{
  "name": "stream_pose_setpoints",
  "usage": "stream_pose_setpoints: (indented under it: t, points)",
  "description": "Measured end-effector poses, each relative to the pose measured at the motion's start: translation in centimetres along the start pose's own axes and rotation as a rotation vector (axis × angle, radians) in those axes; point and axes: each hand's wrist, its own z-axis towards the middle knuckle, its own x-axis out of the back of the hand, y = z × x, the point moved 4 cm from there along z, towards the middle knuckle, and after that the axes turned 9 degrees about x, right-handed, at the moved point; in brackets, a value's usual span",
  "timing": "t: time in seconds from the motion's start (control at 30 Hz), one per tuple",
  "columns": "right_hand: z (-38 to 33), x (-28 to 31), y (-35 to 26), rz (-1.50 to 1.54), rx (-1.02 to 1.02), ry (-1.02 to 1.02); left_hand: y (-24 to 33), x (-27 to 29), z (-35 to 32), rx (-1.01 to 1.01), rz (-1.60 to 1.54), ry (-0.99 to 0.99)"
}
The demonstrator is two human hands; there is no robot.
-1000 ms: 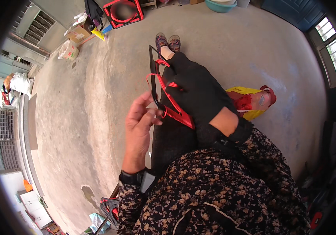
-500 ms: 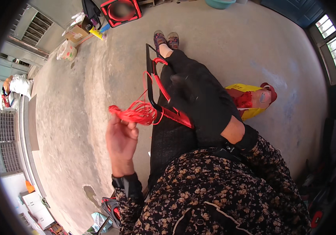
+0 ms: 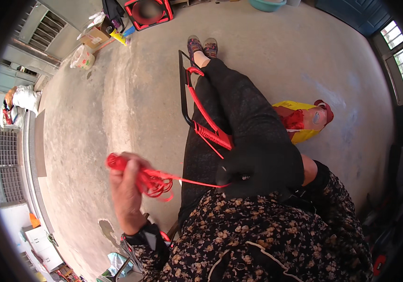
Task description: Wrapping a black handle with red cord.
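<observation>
Raised over the floor at the left, my left hand (image 3: 127,183) is closed around a bundle of red cord (image 3: 157,181), somewhat blurred. From it a strand runs taut to my right hand (image 3: 262,162), which wears a black glove and seems to pinch the strand at its fingertips near my waist. The black glove blends with my dark trousers, so its fingers are hard to make out. Across my thighs lies a black metal frame (image 3: 182,89) with red cord wound tightly along its near end, a red curved bar, and another strand leading toward the glove.
A yellow and red bag (image 3: 300,134) lies on the concrete floor to my right. Farther off are a red-and-black square frame (image 3: 149,11), a cardboard box (image 3: 94,36), a pale bucket (image 3: 83,57) and a teal basin (image 3: 267,4). Another black and red frame (image 3: 131,249) stands by my left elbow.
My left hand has moved left and nearer to me with the cord bundle. My gloved right hand has come back toward my waist, uncovering the frame, with a strand stretched between both hands.
</observation>
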Motion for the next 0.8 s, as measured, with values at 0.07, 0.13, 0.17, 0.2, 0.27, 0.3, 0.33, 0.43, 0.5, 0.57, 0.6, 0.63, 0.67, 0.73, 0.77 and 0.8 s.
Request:
stream_pose_setpoints:
  t: [0.07, 0.13, 0.17, 0.2, 0.27, 0.3, 0.33, 0.43, 0.5, 0.57, 0.6, 0.63, 0.67, 0.73, 0.77, 0.8]
  points:
    - [-1.1, -0.9, 1.5, 0.056, -0.007, 0.030, -2.4, -1.4, 1.3, 0.091, 0.119, -0.069]
    - [-1.3, -1.6, 2.5, 0.108, -0.016, 0.047, -4.4, -3.0, 2.1, 0.167, 0.165, -0.127]
    - [-1.4, -1.4, 2.5, 0.122, -0.006, 0.102, -4.9, -4.1, 2.6, 0.139, 0.165, -0.155]
    - [-1.4, -1.2, 2.4, 0.135, 0.004, 0.157, -4.9, -5.2, 2.7, 0.159, 0.123, -0.170]
    - [-1.7, -1.0, 2.1, 0.088, -0.027, 0.200, -5.2, -7.4, 3.3, 0.084, 0.163, -0.195]
    - [-1.7, -0.8, 2.1, 0.046, -0.050, 0.240, -5.6, -8.3, 3.3, 0.084, 0.162, -0.191]
    - [-1.7, -0.6, 2.0, 0.047, -0.050, 0.239, -5.8, -9.0, 3.4, 0.041, 0.226, -0.131]
    - [-1.8, -0.1, 1.3, 0.058, 0.009, 0.236, -5.7, -9.2, 3.9, -0.012, 0.300, -0.062]
    - [-2.3, 0.1, 0.8, 0.272, -0.056, 0.274, -5.7, -9.1, 4.2, -0.023, 0.307, -0.067]
    - [-2.7, 0.1, 2.1, 0.377, -0.089, 0.435, -6.2, -8.4, 4.7, -0.034, 0.314, -0.130]
    - [-2.2, 0.6, 2.0, 0.489, -0.119, 0.585, -5.8, -7.6, 4.7, -0.034, 0.319, -0.128]
    - [-1.5, 1.2, 1.6, 0.493, -0.116, 0.587, -5.3, -6.3, 4.9, -0.007, 0.208, -0.093]
    - [-0.9, 2.9, 1.2, 0.451, -0.090, 0.717, -4.7, -5.1, 5.0, 0.019, 0.096, -0.058]
    - [0.7, 5.1, 3.4, 0.421, -0.060, 0.808, -4.9, -2.3, 4.9, -0.013, -0.245, -0.080]
    - [0.6, 6.1, 5.2, 0.255, -0.101, 0.594, -4.3, -1.9, 5.3, -0.044, -0.319, -0.150]
    - [0.6, 6.1, 6.0, 0.098, -0.136, 0.374, -3.6, -2.3, 5.2, -0.043, -0.315, -0.155]
